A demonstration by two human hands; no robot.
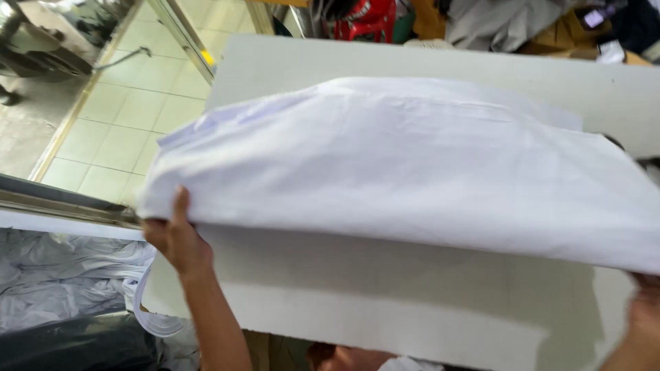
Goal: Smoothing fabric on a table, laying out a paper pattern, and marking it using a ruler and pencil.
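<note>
1. The white fabric sheet (412, 165) is held up above the pale worktable (385, 302), billowing in the middle, with its near edge raised off the surface. By the look of it, it is only part-way laid: the far portion seems to droop toward the worktable, while the near portion has not yet settled flat.
2. The left hand (175, 237) pinches the sheet's near left corner, thumb pressed up against the cloth, at the worktable's left edge.
3. The right hand (646, 302) shows only in part at the worktable's right edge, under the sheet's near right corner; it appears to grip the cloth there, though the fingers are mostly cut off.
4. Left of the worktable and below its edge lies a heap of grey and dark cloth (62, 288); whether it sits in a bin or bag cannot be told.
5. Beyond the worktable's far edge, piled fabrics (495, 24) and a red plastic stool (364, 17) stand; tiled floor (130, 103) lies to the far left.
</note>
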